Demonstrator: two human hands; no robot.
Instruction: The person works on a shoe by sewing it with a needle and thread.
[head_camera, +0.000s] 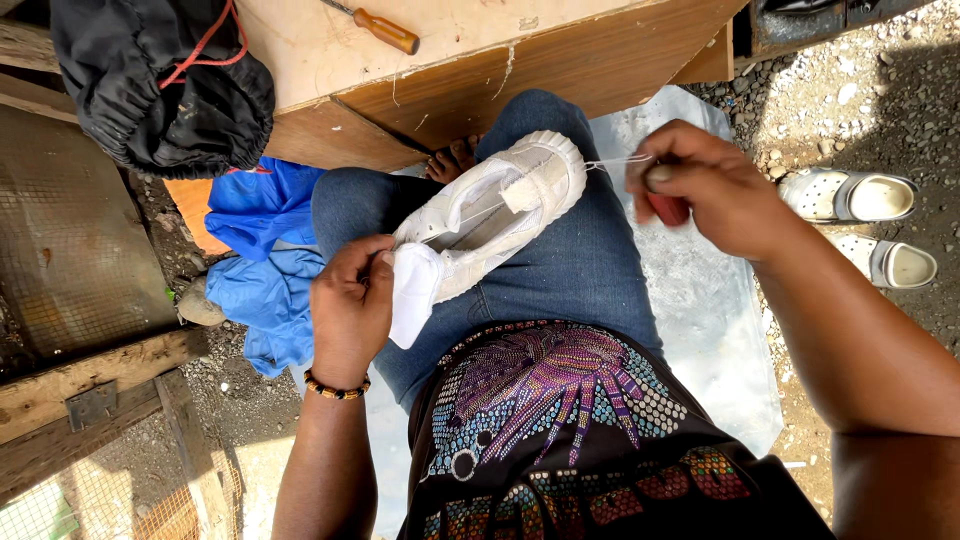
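A white sneaker (490, 215) lies sole-side out across my lap on my blue jeans. My left hand (350, 310) grips its heel end, thumb pressed on the folded white tongue. My right hand (700, 190) is closed around a red-handled tool (668, 207) to the right of the shoe's toe. A thin white thread (615, 162) runs taut from the toe to that hand. A beaded bracelet circles my left wrist.
A wooden board (470, 70) with an orange-handled screwdriver (385, 30) lies ahead of my knees. A black bag (160, 85) and blue cloth (260, 250) sit at left. A pair of white sandals (865, 225) rests on gravel at right. Wire mesh and timber lie at far left.
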